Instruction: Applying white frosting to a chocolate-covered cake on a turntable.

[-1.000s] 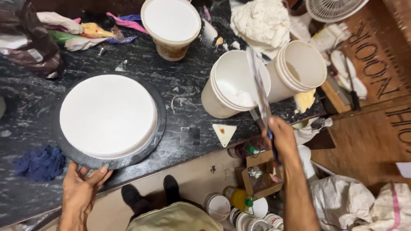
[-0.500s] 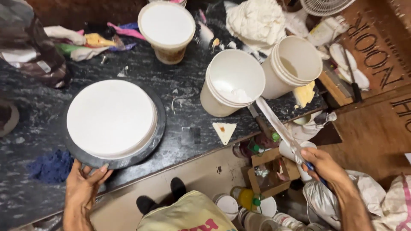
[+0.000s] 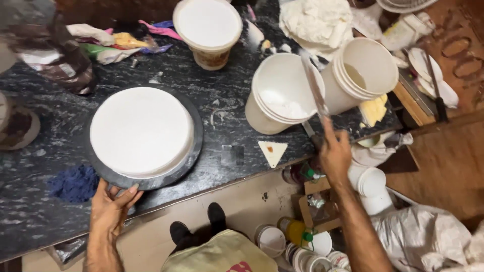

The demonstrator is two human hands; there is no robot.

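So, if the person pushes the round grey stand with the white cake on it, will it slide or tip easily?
Probably it turns or slides rather than tips: the stand is wide and low on the smooth counter. The white cake looks soft, likely easy to dent. The left hand touches only the stand's rim.

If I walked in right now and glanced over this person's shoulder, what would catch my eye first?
Most likely the round white cake on its dark turntable, left of centre on the black marble counter, with the left hand touching the turntable's near edge. Next, the long spatula that the right hand holds up over the tilted white buckets on the right.
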